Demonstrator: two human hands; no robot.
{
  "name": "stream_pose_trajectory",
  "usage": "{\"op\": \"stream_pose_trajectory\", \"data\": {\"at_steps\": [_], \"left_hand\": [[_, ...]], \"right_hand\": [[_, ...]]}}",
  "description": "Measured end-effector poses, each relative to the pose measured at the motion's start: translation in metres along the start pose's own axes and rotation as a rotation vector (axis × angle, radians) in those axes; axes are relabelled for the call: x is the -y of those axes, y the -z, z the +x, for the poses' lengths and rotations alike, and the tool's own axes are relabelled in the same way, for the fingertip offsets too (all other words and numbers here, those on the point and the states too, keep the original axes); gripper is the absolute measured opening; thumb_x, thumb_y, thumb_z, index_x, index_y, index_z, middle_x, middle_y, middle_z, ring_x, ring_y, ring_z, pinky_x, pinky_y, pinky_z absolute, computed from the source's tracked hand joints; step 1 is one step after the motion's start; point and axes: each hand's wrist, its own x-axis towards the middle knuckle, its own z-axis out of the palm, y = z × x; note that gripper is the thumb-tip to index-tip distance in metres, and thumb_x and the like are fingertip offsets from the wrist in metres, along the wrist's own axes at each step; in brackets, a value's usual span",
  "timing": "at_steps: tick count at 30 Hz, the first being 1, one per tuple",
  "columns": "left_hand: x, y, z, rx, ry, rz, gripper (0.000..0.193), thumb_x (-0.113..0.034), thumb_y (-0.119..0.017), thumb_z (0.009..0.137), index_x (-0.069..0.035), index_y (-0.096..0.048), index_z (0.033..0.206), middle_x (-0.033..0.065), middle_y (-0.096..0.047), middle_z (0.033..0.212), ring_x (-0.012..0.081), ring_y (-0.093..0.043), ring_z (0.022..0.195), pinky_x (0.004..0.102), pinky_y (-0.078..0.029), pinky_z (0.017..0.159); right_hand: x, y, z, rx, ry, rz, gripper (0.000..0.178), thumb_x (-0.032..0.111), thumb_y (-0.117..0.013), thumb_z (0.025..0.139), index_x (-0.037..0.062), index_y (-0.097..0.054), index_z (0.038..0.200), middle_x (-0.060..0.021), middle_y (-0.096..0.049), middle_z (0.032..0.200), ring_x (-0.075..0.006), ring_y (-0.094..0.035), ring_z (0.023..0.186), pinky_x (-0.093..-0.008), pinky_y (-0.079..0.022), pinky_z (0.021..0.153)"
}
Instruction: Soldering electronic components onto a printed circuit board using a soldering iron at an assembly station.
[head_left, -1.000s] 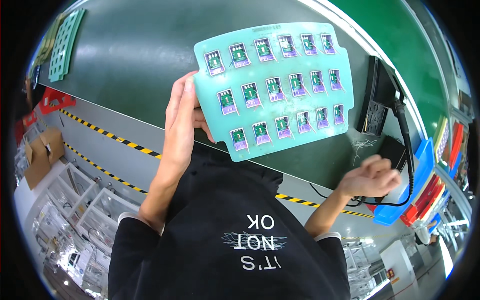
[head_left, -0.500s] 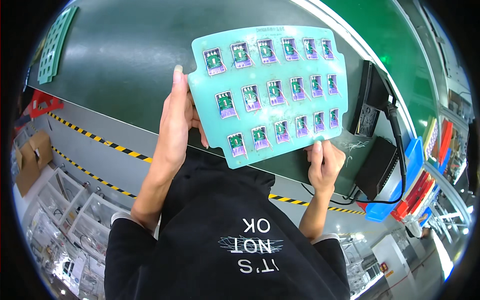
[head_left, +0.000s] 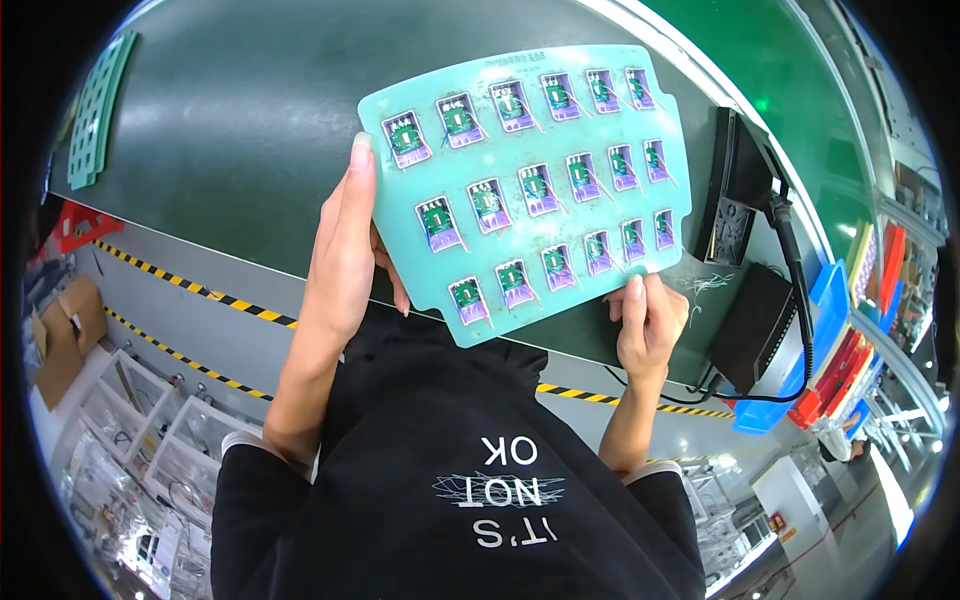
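Note:
Between my two hands is a pale green tray-like fixture plate (head_left: 450,265), held tilted above the table's near edge. Its rows of rectangular pockets carry small green circuit boards (head_left: 536,187) with purple parts and thin wires. My left hand (head_left: 343,250) grips the plate's left edge, thumb along the side and fingers partly hidden behind. At the lower right corner, my right hand (head_left: 652,315) pinches the rim between thumb and curled fingers.
The dark green table (head_left: 250,130) bears similar green plates (head_left: 103,110) at its far left. On the right stand a black stand-like device (head_left: 735,190), a black box (head_left: 755,330) with a thick cable, wire scraps (head_left: 710,285) and a blue bin (head_left: 835,305).
The plate has tipped slightly, its upper left part shifting left and downward. Both hands keep their hold on it; the right hand has barely moved.

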Motion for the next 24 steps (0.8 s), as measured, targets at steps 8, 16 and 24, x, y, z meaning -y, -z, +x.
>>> {"op": "stream_pose_trajectory", "data": {"at_steps": [8,16,24], "left_hand": [[0.0005,0.0,0.0001,-0.027,-0.008,0.065,0.062,-0.049,-0.031,0.108,0.004,-0.05,0.133,0.0102,-0.069,0.085,0.011,-0.063,0.051,0.0219,-0.041,0.031],[-0.0008,-0.0055,-0.0018,-0.081,-0.008,0.136,0.057,-0.051,-0.03,0.109,-0.001,-0.056,0.116,0.0028,-0.058,0.067,0.0076,-0.052,0.045,0.0226,-0.039,0.038],[-0.0005,-0.004,-0.0018,-0.06,-0.013,0.121,0.054,-0.048,-0.028,0.11,-0.002,-0.054,0.113,0.0025,-0.057,0.065,0.008,-0.051,0.044,0.0228,-0.039,0.039]], "right_hand": [[0.0009,0.0009,0.0026,0.005,-0.01,0.051,0.03,-0.003,-0.059,0.093,-0.0002,-0.052,0.064,-0.0071,-0.055,0.053,-0.0223,-0.053,0.043,-0.0335,-0.039,0.045],[0.0013,0.0031,0.0028,0.013,0.001,0.071,0.032,0.001,-0.052,0.098,-0.0033,-0.055,0.067,-0.0066,-0.055,0.053,-0.0161,-0.05,0.044,-0.0296,-0.037,0.048],[0.0021,0.0036,0.0014,0.015,-0.039,0.077,0.034,0.003,-0.052,0.099,-0.0024,-0.054,0.065,-0.006,-0.055,0.053,-0.0157,-0.048,0.044,-0.0294,-0.036,0.047]]}}
